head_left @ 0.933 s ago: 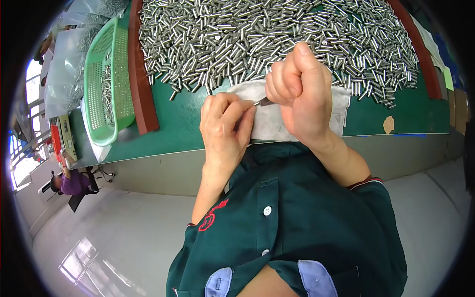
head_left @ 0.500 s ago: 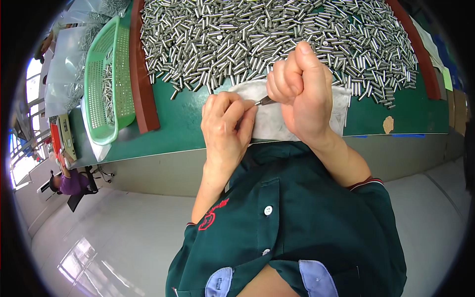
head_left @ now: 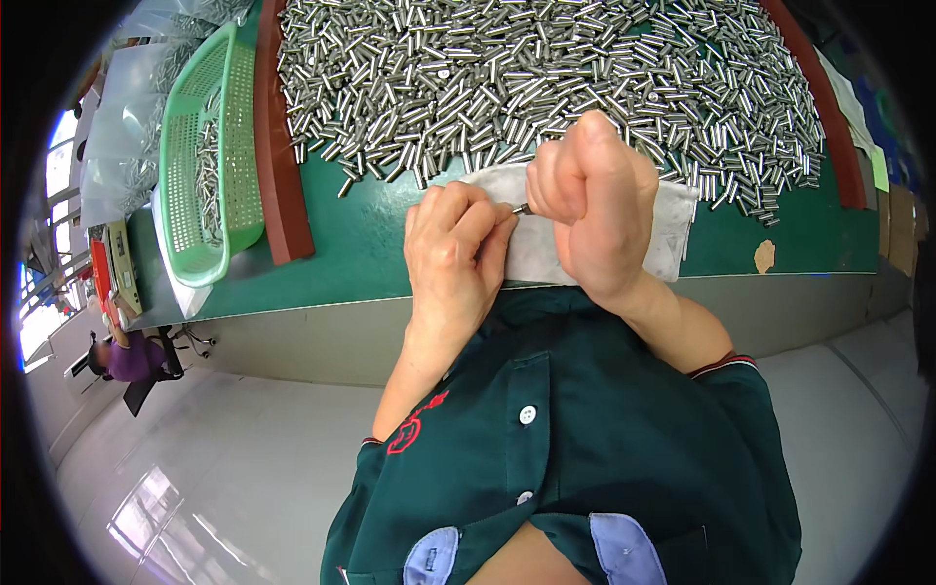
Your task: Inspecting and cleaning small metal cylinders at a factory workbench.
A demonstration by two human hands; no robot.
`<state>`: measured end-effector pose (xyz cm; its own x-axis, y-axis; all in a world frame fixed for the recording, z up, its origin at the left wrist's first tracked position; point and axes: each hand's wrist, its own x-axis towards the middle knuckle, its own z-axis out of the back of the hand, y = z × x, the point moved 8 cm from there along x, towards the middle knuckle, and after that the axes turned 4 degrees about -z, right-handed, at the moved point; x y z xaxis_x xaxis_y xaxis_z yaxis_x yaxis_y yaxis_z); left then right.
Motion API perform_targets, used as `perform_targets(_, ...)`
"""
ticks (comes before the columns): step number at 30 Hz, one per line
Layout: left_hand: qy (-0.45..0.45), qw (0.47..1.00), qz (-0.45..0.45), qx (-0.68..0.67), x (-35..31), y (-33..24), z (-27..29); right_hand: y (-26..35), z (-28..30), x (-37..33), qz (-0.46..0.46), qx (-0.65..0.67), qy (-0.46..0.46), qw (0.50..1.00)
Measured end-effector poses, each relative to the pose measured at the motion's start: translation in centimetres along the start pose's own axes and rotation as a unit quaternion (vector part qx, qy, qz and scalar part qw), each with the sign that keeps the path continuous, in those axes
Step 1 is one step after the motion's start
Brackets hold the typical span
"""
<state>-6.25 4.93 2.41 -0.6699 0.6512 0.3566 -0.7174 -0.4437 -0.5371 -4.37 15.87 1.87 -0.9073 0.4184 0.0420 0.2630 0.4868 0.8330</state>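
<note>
My left hand (head_left: 450,249) is closed in a pinch, its thumb and forefinger pressed together at the edge of a pale cloth. What those fingertips hold is mostly hidden. Just to the right, my right hand (head_left: 600,210) is curled into a raised fist around a thin metal tool (head_left: 524,209). Only a short dark and silver end of it shows, pointing at the left fingertips. Under both hands lies the grey-white cloth (head_left: 541,249), at the table's near edge. Beyond it spreads a thick layer of short shiny metal pins (head_left: 468,88).
Red-brown bars (head_left: 283,195) border the pins on both sides. A green perforated basket (head_left: 185,255) with metal pins stands left, beside clear plastic bags (head_left: 122,122) of parts. A brown scrap (head_left: 764,256) lies on the green table (head_left: 356,258). Far left, a person in purple (head_left: 136,359) sits.
My right fist has dropped slightly toward me and turned, so less of the tool shows. My left hand has shifted a little to the right, still pinched.
</note>
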Motion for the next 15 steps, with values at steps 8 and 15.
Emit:
perform_targets(8, -0.004, 0.999, -0.004, 0.036, 0.1, -0.7, 0.7, 0.5, -0.9, -0.6, 0.045, -0.082, 0.014, 0.996)
perform_targets(15, -0.019, 0.766, 0.314, -0.56, -1.9, 2.9, -0.8, 0.0, 0.0, -0.2, 0.002, 0.029, 0.018, 0.999)
